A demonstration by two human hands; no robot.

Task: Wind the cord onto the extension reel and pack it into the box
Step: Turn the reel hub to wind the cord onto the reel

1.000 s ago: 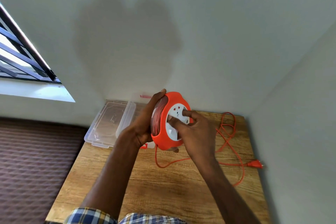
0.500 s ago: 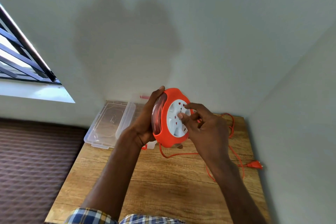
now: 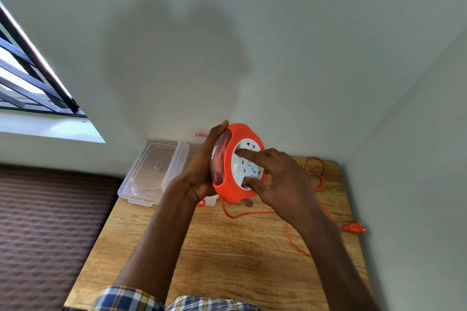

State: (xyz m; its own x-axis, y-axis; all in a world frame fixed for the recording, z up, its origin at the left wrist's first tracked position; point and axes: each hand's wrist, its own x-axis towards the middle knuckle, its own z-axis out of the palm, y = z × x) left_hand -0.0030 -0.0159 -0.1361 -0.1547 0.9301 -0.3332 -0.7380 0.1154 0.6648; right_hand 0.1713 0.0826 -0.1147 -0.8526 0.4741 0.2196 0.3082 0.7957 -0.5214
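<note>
An orange extension reel [image 3: 233, 174] with a white socket face is held upright above the wooden table [image 3: 227, 260]. My left hand [image 3: 204, 171] grips its back and rim. My right hand [image 3: 280, 179] presses forefinger and thumb onto the white face. Orange cord [image 3: 252, 214] hangs from the reel's underside, runs across the table in loose loops at the right and ends in an orange plug [image 3: 352, 228]. The clear plastic box [image 3: 209, 201] is mostly hidden behind my left hand and the reel.
A clear plastic lid [image 3: 154, 171] lies at the table's far left corner, overhanging the edge. Walls close the table in at the back and the right. A brown patterned surface [image 3: 50, 222] lies left of the table, under a barred window [image 3: 30, 83].
My right hand's fingers have shifted round on the white face, turning it. The loose cord on the table has shortened and changed shape. The left hand keeps its grip.
</note>
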